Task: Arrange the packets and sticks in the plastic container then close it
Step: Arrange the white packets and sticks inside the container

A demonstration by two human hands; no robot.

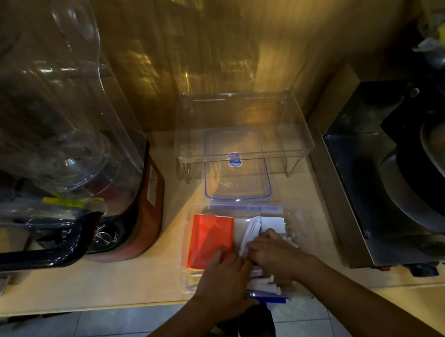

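A clear plastic container (192,213) with blue clips stands open at the counter's front edge. Orange-red packets (209,235) fill its left half, and white packets (271,223) and white sticks (263,285) lie in its right half. My left hand (222,277) reaches into the container, its fingertips pressing on the orange packets' near right corner. My right hand (273,252) lies over the white packets in the middle, fingers curled around a bundle of them. The container's lid (238,166), clear with a blue rim, lies flat on the counter just behind it.
A clear acrylic stand (247,128) straddles the lid's far end against the wall. A blender with a clear sound cover (52,121) fills the left side. A steel appliance (387,178) stands to the right. Tiled floor (102,325) shows below the counter edge.
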